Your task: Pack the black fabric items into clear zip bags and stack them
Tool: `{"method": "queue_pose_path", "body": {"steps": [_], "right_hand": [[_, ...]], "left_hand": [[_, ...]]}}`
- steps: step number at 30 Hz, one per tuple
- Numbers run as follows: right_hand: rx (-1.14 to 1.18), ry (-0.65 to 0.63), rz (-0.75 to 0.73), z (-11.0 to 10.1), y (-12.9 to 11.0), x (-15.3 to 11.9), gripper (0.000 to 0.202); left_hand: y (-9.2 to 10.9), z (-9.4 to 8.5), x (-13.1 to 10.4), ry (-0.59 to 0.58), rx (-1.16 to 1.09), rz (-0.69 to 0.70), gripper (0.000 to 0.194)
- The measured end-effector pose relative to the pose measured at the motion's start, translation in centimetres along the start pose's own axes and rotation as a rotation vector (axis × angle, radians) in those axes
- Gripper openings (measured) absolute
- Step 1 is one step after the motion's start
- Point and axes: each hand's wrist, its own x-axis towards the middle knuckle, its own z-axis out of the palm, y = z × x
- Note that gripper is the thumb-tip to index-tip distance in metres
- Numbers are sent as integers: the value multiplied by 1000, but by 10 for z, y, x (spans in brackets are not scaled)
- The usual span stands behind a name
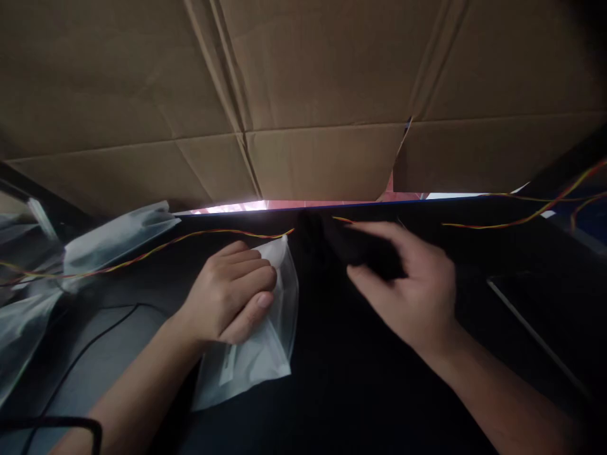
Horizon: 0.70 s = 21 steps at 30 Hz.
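My left hand (237, 294) is closed on a translucent zip-seal plastic bag (284, 303), which hangs down below my fingers. A pale slider shows at the bag's upper corner. Fingers and thumb of my right hand (417, 284) are curled around a black, soft-looking bundle (341, 240), to the right of the bag. The bundle blends into the dark surface, so its exact kind and outline are hidden. Behind both hands runs a twisted red and yellow wire (208, 232), partly covered by the black bundle.
A large cardboard sheet (322, 76) rises behind the dark surface (332, 379). More translucent plastic bags (118, 237) lie at the left. A thin black cable (95, 341) curves past my left forearm. On the right, a flat dark object with a light edge (531, 328) lies near my right forearm.
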Motion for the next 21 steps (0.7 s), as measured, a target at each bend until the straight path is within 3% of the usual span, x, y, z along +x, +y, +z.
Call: {"method": "queue_pose_path", "body": {"steps": [3, 5, 10, 14, 17, 21], "right_hand": [[51, -314, -141, 11, -6, -12, 35], [7, -522, -142, 17, -6, -17, 34], [-52, -837, -120, 17, -6, -17, 26], [198, -909, -32, 10, -12, -12, 21], [403, -885, 47, 10, -13, -8, 20], [232, -724, 25, 17, -8, -11, 26]], "left_hand": [[6, 17, 0, 162, -85, -68, 38], [7, 22, -1, 214, -116, -109, 41], [10, 21, 0, 174, -156, -77, 39], [14, 18, 4, 15, -137, 72, 35], [16, 17, 5, -3, -120, 90, 35], [17, 16, 4, 15, -63, 73, 34]]}}
